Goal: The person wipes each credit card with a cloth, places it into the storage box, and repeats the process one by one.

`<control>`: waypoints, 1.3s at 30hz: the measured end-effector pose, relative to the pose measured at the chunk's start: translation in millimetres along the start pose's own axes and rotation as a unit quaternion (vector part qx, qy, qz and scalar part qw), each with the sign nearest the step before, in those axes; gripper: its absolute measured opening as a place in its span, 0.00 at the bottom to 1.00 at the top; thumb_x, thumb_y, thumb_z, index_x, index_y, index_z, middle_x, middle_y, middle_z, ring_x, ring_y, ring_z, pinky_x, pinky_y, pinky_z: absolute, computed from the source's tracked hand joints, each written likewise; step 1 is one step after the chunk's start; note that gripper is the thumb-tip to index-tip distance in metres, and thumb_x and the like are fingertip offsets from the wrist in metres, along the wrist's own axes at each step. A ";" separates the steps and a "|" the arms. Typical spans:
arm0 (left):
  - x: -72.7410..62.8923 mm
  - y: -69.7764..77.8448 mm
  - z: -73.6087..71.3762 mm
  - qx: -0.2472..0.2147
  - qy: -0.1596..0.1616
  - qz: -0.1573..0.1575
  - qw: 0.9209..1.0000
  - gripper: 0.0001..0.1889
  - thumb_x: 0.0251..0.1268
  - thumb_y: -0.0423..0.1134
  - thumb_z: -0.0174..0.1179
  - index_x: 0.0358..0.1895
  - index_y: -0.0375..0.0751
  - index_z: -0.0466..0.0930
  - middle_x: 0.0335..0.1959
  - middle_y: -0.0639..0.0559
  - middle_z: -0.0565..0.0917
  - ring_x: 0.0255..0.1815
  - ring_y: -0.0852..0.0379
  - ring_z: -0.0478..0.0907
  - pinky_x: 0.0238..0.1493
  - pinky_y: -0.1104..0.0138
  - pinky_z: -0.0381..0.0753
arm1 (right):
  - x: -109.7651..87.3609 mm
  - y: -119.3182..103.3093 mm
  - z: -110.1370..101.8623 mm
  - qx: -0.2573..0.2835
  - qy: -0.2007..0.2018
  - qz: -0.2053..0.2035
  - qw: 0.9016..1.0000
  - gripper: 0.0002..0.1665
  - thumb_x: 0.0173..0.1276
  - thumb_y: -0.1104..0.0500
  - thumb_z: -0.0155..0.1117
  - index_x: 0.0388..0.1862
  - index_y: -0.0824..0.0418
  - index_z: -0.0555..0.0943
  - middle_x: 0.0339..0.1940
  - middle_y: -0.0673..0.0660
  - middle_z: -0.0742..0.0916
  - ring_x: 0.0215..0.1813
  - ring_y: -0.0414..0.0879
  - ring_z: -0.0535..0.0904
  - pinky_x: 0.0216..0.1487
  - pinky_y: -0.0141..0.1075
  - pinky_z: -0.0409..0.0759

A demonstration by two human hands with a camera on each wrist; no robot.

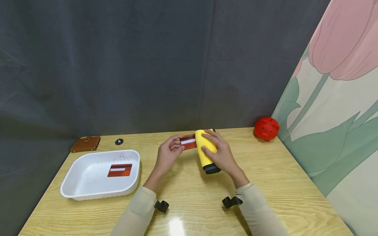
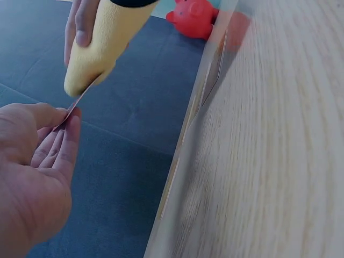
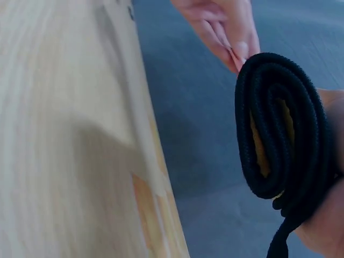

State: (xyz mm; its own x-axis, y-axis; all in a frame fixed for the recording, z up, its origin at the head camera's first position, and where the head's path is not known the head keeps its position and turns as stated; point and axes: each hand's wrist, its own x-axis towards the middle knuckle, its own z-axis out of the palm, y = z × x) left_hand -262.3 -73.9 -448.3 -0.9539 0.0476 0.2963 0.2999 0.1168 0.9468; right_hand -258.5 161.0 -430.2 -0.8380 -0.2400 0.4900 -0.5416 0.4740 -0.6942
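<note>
Includes, at left, a round-cornered white plastic tray (image 1: pixel 88 180) with one glossy red card (image 1: pixel 120 170) inside. At centre, pinches a second red card (image 1: pixel 188 142) between thumb and fingers of left hand (image 1: pixel 168 154), against a fuzzy yellow-and-black rolled cloth (image 1: pixel 201 141) clamped by fingers of right hand (image 1: pixel 222 154).

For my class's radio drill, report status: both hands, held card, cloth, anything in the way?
Left hand pinches red card by one end. Right hand grips rolled yellow cloth. Card's other end at cloth. No obstruction seen between hands.
</note>
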 end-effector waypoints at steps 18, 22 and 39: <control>-1.0 1.7 1.4 0.018 -0.018 0.005 1.000 0.21 0.68 0.29 0.67 0.62 0.47 0.83 0.47 0.42 0.88 0.49 0.50 0.88 0.48 0.72 0.87 | -6.1 -19.4 25.3 -0.045 -0.032 -0.039 0.998 0.29 0.67 0.62 0.74 0.68 0.57 0.81 0.74 0.56 0.78 0.76 0.58 0.73 0.70 0.56 0.77; -0.3 3.0 0.2 0.024 -0.022 0.007 0.999 0.20 0.68 0.30 0.67 0.62 0.47 0.83 0.46 0.42 0.87 0.50 0.51 0.88 0.49 0.72 0.87 | -3.8 -14.0 23.5 -0.049 0.001 -0.022 0.999 0.28 0.67 0.62 0.74 0.66 0.59 0.82 0.73 0.58 0.79 0.74 0.59 0.75 0.69 0.57 0.78; 5.0 8.8 -16.6 0.019 0.041 0.014 0.999 0.21 0.64 0.23 0.67 0.60 0.36 0.83 0.46 0.32 0.88 0.45 0.44 0.86 0.40 0.81 0.82 | 0.8 12.5 2.0 -0.030 0.032 0.028 0.999 0.27 0.68 0.63 0.72 0.67 0.62 0.81 0.73 0.62 0.78 0.76 0.62 0.72 0.71 0.59 0.76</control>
State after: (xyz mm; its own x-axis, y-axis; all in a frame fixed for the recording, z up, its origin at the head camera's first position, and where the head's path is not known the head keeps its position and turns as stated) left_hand -264.6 -89.1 -436.4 -0.9423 -0.0290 0.3336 0.3255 0.1542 0.9329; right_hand -266.1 165.0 -439.5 -0.8599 -0.1583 0.4854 -0.4879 0.5348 -0.6899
